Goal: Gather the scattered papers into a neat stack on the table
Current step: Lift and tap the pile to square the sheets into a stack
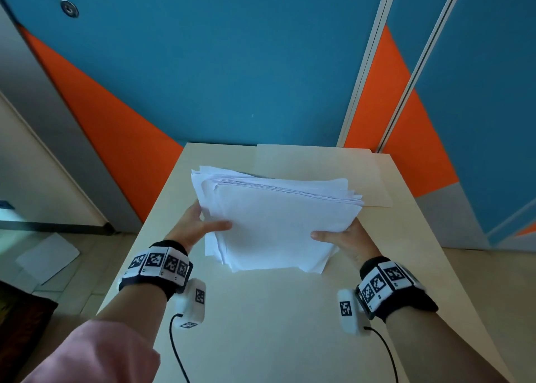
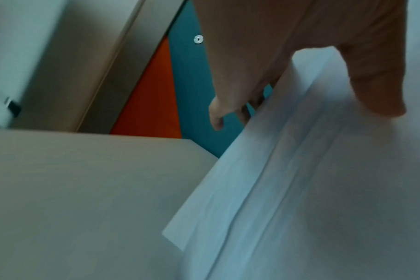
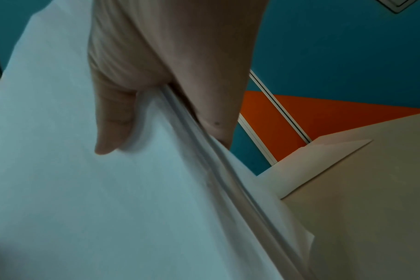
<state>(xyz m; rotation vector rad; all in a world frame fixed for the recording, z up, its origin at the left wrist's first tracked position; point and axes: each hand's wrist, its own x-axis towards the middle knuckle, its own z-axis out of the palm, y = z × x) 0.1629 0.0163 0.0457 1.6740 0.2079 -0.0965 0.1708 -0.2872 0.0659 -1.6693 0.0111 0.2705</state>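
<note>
a: how far along is this looking to you?

b: most of the way, i'd judge. the papers (image 1: 275, 223) are sitting together in one bundle over the middle of the table (image 1: 261, 324), but the edges are fanning out, with sheets poking past each other at the near left corner and along the far right side. so the gathering is looking done and the squaring-up is what is remaining.

a: and the hands, starting from the near side?

b: the left hand (image 1: 197, 227) is gripping the bundle's left edge, thumb lying flat on the top sheet and the fingers (image 2: 230, 106) curling under the edge, as the left wrist view is showing. the right hand (image 1: 345, 242) is doing the same on the right edge, thumb on top and the rest tucked beneath, pinching the layered sheets (image 3: 132, 189).

a: is the bundle resting on the table or being lifted?

b: i cannot tell for sure; the near end seems to be touching or sitting just above the surface.

a: anything farther back?

b: a beige folder (image 1: 333, 168) is lying flat beyond the bundle, partly under its far edge. down on the floor to the left, one loose sheet (image 1: 48, 256) is lying apart from everything, possibly left to collect.
</note>
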